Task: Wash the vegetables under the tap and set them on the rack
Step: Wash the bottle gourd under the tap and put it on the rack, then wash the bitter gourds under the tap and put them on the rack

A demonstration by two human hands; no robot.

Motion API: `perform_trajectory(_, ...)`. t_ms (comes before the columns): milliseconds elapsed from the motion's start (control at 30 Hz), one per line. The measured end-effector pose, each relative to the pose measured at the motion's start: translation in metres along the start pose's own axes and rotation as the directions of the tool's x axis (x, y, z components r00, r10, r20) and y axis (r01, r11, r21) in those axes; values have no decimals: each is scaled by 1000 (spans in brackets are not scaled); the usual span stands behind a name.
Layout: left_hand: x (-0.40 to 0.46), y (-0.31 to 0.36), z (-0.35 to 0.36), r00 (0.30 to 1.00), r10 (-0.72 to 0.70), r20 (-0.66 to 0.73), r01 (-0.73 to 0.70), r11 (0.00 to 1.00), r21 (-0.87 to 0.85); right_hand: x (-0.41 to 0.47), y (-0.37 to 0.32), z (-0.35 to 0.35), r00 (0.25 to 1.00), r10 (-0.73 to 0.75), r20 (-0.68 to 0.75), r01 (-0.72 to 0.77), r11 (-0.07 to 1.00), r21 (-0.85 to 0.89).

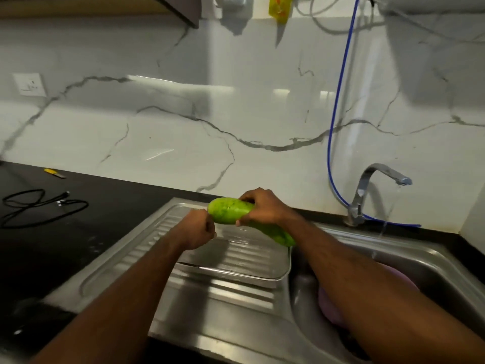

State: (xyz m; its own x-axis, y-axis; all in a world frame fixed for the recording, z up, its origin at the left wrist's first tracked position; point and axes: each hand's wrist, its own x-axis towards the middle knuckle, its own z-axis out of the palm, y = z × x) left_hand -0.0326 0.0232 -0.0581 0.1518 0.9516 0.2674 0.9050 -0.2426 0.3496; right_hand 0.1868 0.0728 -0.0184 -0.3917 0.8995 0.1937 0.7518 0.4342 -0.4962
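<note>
Low right of the frame, a purple bowl (367,292) sits in the sink (446,261). Mid-frame, over the draining rack (236,258), right hand (265,207) grips the green cucumber (231,210); left hand (198,232) is curled, empty, just beside its tip. Tap (378,190) runs further back on the right.

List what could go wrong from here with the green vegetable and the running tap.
1. The right hand alone grips the wet green vegetable above the draining board; the left hand only nears its tip, so it might slip and drop.
2. The tap runs into the sink unattended, wasting water and possibly splashing.
</note>
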Motion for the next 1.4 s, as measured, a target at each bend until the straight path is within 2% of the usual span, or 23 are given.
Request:
perform_trajectory(100, -3, -20, -1, 1000, 13, 14, -13, 1000, -13, 21, -12, 19, 998, 21, 54, -21, 1000, -9)
perform_trajectory(267, -6, -39, -4, 1000, 14, 23, -13, 1000, -22, 47, -22, 32, 987, 98, 129, -108, 991, 76)
perform_trajectory(400, -11, -41, -3, 999, 20, 30, -22, 998, 64, 53, -12, 45, 960, 150, 236, -167, 985, 52)
perform_trajectory(600, -8, -40, -2, 998, -8, 66, 1, 994, 113, 49, 5, 56, 939, 144, 313, -154, 988, 8)
perform_trajectory(733, -6, -32, 0, 1000, -10, 29, 8, 998, 67, 44, 4, 58, 974, 87, 207, -47, 980, -192)
perform_trajectory(867, 0, -13, 2, 999, 35, -11, -34, 999, 24, 23, 16, 50, 980, 68, 188, -23, 973, -230)
perform_trajectory(967, 11, 18, 6, 993, 91, -74, -94, 995, -29, 0, 32, 32, 994, 22, 106, -12, 996, -86)
perform_trajectory(1100, 34, 86, 20, 971, 151, -185, -178, 974, -142, -36, 66, -5, 991, 52, -127, -33, 989, 146)
perform_trajectory(1267, 61, 189, 63, 946, 296, -130, -318, 922, -219, -99, 142, -52, 930, 198, -309, -140, 969, 201)
perform_trajectory(1400, 63, 249, 114, 941, 328, -81, -336, 888, -314, -143, 200, -58, 874, 337, -349, -269, 935, 232)
